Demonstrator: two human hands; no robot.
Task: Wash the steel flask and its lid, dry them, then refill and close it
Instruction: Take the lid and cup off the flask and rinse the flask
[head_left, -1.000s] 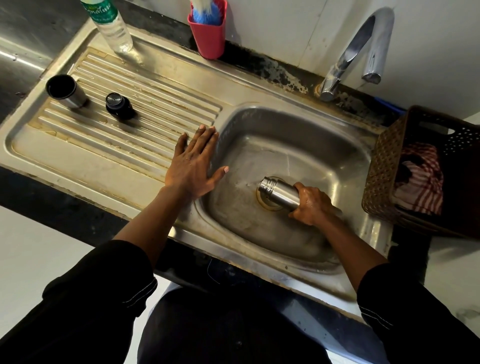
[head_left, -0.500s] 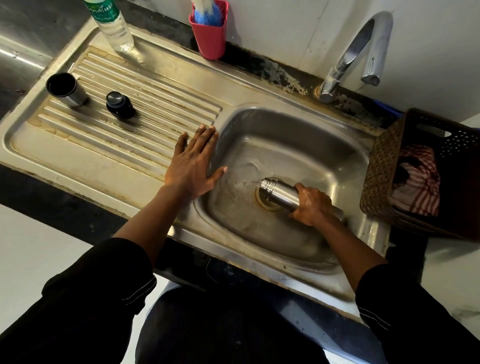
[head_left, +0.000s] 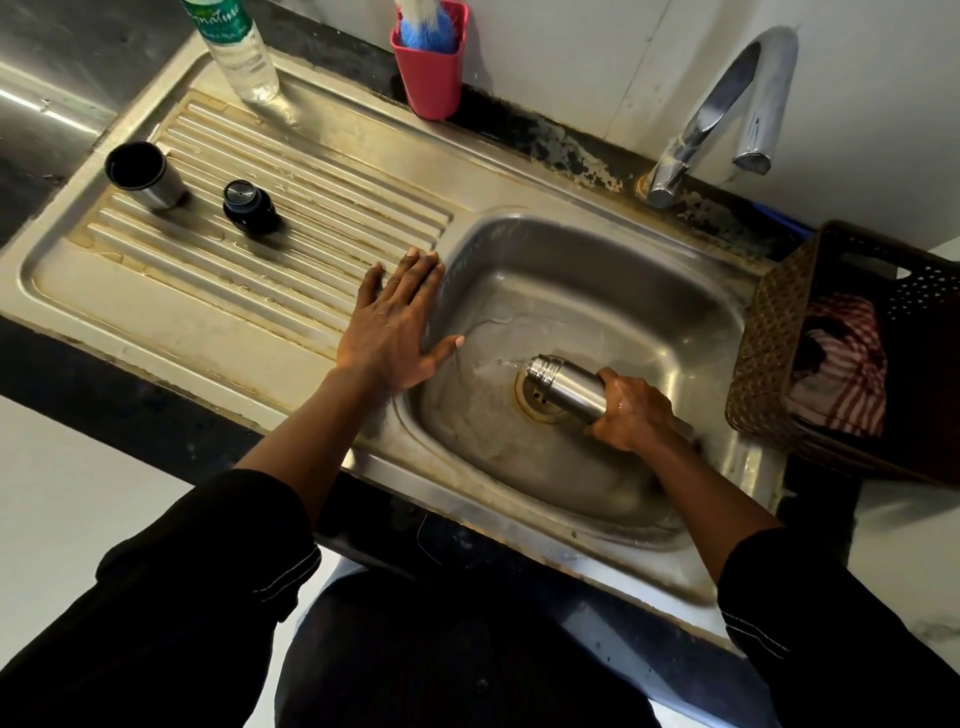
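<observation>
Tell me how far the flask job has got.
Done: the flask is open; its black stopper and steel cup stand on the drainboard, washed or not is unclear. In hand: the right hand grips the flask, tipped over the drain, water running out; the left hand rests flat on the sink edge. Left: drying, refilling, closing.

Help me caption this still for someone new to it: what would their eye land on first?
First, the steel flask, gripped by the right hand and tipped sideways over the drain in the sink basin, water spilling from its mouth. Next, the left hand lies flat on the basin's left rim. Beyond it on the drainboard stand a steel cup and a black lid.
</observation>
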